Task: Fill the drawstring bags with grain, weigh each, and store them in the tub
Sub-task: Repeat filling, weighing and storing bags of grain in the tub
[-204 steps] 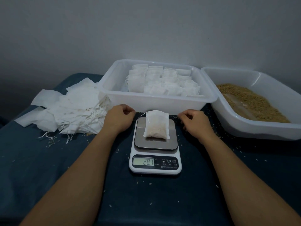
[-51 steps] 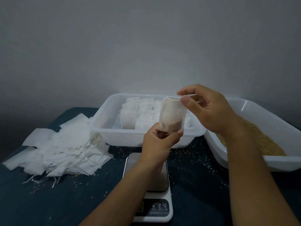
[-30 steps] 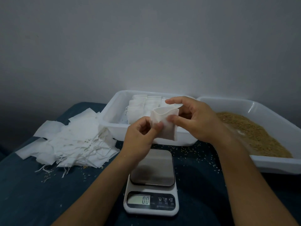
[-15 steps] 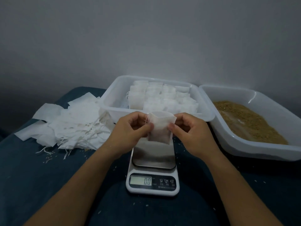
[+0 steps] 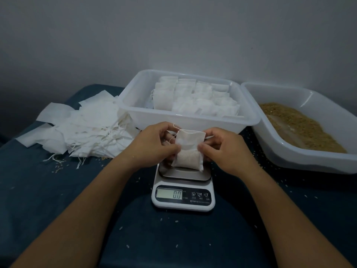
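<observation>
**Bag held over the scale, readout 0.0**

Both hands are on one filled bag: left hand pinches its left edge, right hand pinches the right edge. It's upright, right above the scale, which sits just under the hands. Can't tell if it's touching the plate. Behind the hands is the tub of filled bags, grain tray off to the right hand's side, empty bags piled left of the left hand.

A plain grey wall rises behind a dark blue tabletop.
</observation>
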`<state>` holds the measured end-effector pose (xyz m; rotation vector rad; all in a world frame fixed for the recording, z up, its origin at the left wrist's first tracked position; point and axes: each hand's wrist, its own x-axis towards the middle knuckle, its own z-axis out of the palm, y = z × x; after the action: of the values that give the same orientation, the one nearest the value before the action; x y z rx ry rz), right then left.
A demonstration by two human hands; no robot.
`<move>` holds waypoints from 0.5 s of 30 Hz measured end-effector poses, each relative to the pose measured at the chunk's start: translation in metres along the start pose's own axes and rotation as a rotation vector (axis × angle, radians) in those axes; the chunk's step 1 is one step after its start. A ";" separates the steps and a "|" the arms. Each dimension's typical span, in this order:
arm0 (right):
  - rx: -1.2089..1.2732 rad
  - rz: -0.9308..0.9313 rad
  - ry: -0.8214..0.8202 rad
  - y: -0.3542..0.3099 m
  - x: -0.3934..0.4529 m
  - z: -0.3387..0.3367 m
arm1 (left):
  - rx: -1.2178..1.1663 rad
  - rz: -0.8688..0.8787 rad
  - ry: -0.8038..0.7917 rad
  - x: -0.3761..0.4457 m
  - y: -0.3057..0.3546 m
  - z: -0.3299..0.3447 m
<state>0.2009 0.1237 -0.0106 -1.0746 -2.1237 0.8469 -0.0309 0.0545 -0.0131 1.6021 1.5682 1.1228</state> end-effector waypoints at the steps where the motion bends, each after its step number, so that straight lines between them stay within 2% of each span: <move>1: -0.066 -0.010 0.006 0.001 0.001 0.000 | 0.030 0.010 -0.001 0.000 0.000 -0.001; 4: -0.181 -0.015 0.013 0.004 0.001 -0.001 | 0.190 0.051 0.025 0.000 -0.003 -0.001; 7: -0.178 0.012 0.056 0.009 0.003 -0.005 | 0.260 0.052 0.087 0.003 -0.011 -0.005; 11: -0.129 0.107 0.135 0.026 0.010 -0.012 | 0.220 0.002 0.204 0.013 -0.025 -0.010; 15: -0.103 0.200 0.136 0.045 0.014 -0.001 | 0.117 -0.152 0.291 0.020 -0.044 -0.012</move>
<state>0.2154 0.1563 -0.0407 -1.3765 -1.9880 0.7377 -0.0626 0.0776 -0.0439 1.4113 1.9414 1.2426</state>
